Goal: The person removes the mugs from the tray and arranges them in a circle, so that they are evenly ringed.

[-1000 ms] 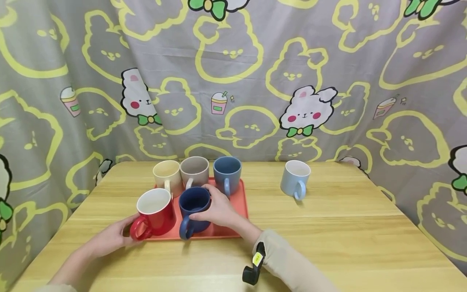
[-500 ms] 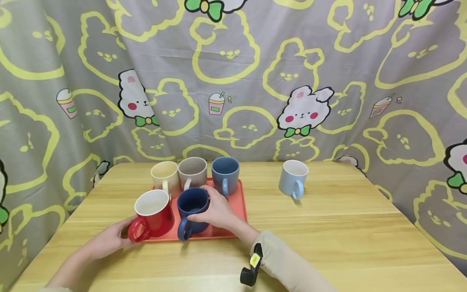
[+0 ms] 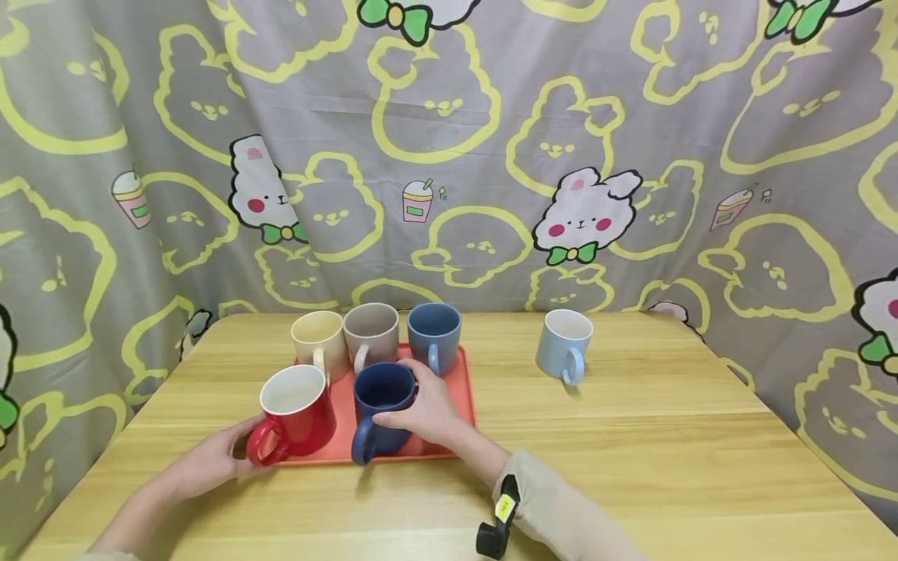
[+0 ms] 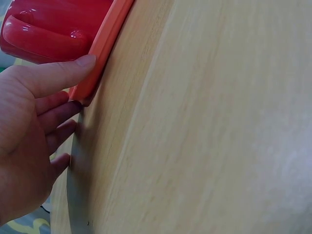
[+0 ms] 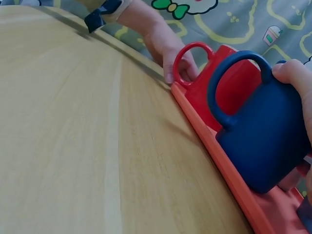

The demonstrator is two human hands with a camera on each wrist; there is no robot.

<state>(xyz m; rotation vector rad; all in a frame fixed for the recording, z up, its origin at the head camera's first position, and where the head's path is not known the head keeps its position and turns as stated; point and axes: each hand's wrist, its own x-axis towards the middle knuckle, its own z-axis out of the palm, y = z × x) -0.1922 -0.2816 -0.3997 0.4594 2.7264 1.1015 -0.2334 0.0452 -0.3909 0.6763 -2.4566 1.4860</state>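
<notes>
My right hand [image 3: 429, 409] grips a dark navy mug [image 3: 379, 436] by its body, thumb near the handle side. That mug is at the front middle of the orange-red tray [image 3: 344, 405]; whether its base touches the tray I cannot tell. At the tray's front left corner, my left hand [image 3: 213, 463] pinches the rim, its thumb [image 4: 73, 73] on the edge and the fingers below. Beside that thumb stands a red mug [image 3: 312, 425] with a white inside, its handle towards the left hand. The right wrist view shows the navy mug [image 5: 273, 131] in front of the red one.
Along the tray's back stand a cream mug [image 3: 319, 343], a grey mug [image 3: 372, 335] and a steel-blue mug [image 3: 435, 339]. A light blue mug [image 3: 561, 351] stands apart on the wooden table [image 3: 631, 460], to the right. A patterned curtain [image 3: 449, 156] hangs behind.
My right hand has shifted the navy mug slightly to the right, away from the red mug. The left hand and the other mugs have stayed in place.
</notes>
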